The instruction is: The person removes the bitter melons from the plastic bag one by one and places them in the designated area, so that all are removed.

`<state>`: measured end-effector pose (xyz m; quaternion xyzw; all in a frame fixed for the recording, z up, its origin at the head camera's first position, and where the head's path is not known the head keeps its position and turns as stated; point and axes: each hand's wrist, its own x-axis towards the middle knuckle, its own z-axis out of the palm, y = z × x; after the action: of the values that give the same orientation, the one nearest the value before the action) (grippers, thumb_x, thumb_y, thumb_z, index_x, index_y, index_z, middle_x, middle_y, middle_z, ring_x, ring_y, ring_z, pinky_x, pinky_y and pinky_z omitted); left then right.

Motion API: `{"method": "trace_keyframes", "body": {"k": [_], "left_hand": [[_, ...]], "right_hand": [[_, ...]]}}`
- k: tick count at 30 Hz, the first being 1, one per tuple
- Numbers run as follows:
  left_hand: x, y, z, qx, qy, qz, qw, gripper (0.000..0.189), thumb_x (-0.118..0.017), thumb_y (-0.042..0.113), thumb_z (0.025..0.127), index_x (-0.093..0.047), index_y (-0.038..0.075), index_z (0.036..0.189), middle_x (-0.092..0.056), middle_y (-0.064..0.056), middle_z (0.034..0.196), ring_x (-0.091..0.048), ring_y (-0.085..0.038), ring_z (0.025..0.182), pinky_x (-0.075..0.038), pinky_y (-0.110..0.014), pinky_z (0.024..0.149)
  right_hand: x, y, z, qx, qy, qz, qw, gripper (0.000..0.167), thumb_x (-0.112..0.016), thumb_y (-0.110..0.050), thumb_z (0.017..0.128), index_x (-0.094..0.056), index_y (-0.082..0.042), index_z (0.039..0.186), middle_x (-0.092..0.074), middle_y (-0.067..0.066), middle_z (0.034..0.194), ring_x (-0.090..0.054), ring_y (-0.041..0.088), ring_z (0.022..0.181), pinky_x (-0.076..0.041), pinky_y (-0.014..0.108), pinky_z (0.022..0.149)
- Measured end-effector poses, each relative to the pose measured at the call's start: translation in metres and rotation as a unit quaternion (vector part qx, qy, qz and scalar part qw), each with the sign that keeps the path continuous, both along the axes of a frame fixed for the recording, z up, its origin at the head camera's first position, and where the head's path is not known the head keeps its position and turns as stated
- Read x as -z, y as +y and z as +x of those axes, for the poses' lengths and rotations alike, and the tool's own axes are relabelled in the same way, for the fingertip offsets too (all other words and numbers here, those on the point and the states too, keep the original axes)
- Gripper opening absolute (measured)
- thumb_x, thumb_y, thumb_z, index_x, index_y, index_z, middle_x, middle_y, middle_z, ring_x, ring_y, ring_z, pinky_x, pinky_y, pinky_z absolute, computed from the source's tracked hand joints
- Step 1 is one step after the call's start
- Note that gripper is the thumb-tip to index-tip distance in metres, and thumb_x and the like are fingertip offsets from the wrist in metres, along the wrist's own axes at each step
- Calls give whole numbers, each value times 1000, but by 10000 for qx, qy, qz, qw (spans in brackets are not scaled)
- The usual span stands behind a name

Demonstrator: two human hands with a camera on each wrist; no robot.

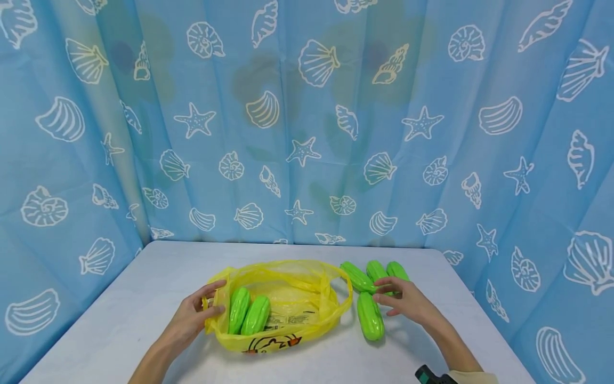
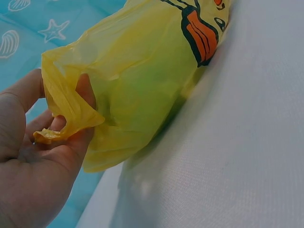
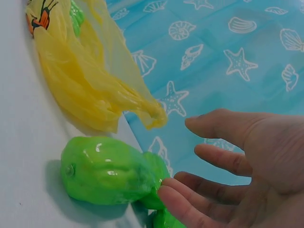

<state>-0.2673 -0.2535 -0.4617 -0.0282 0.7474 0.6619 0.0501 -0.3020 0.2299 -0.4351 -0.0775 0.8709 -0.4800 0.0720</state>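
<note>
A yellow plastic bag [image 1: 316, 332] lies with its mouth open on the table. My left hand [image 1: 194, 314] grips the bag's left edge near the handle, seen closely in the left wrist view. Inside the bag lie two glossy green, ribbed, elongated toy vegetables [image 1: 256, 316], side by side. My right hand [image 1: 408, 301] is right of the bag with fingers spread apart and nothing held. Just beside its fingertips is another green toy vegetable [image 1: 370, 320], on the table. In the right wrist view that vegetable [image 3: 104, 168] lies left of the fingers; whether they touch is unclear.
Several more green toy vegetables [image 1: 357, 276] lie behind the right hand, partly overlapped by it. The white table [image 1: 120, 314] reaches back to a blue curtain [image 1: 297, 181] printed with shells and starfish. A dark device [image 1: 431, 376] sits by the right sleeve.
</note>
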Motion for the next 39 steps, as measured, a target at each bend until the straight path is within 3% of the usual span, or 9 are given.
{"method": "trace_keyframes", "body": {"k": [9,17,30,39], "left_hand": [[-1,-1,0,-32,-2,-17,10000,68,-72,14,86,-43,20,147,-38,-11,136,-45,-22,113,-54,-24,84],[-2,-1,2,73,63,40,9999,68,-70,14,88,-41,18,149,-38,-13,137,-46,-22,112,-55,-24,85],[1,-1,0,-20,-71,155,9999,68,-71,12,85,-43,20,147,-38,-12,141,-46,-24,117,-55,-24,87],[-1,-1,1,-24,-99,146,9998,69,-71,13,86,-42,20,148,-36,-12,141,-46,-23,117,-55,-25,86]], "right_hand": [[-6,-10,5,-59,237,-56,9997,54,-72,-35,88,-58,-2,128,-65,17,120,-68,23,97,-59,35,71],[-16,-20,10,-300,396,-107,9987,51,-69,-33,90,-57,0,128,-63,21,122,-68,27,97,-59,36,70],[-21,-42,5,-551,536,-263,9967,44,-66,-28,94,-58,-2,128,-63,20,123,-67,32,101,-59,36,70],[-23,-51,5,-755,416,-401,9955,49,-67,-36,92,-58,-3,127,-62,20,124,-67,30,100,-59,39,71]]}}
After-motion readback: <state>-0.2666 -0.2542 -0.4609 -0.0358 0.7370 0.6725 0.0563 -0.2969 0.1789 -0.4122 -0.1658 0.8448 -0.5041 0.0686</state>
